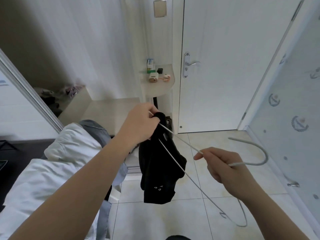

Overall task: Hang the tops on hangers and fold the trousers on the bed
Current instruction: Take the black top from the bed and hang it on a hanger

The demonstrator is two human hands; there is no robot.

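Nothing reads clearly; white marks on the black top point(161, 170) are blurred.

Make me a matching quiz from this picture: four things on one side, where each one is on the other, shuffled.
Things: 1 black top; 2 hanger; 3 door handle; 4 white duvet.
Places: A on the closed door; B spread at the far left; C dangling from the left hand; D gripped near its hook by the right hand.
Pairs: 1-C, 2-D, 3-A, 4-B.
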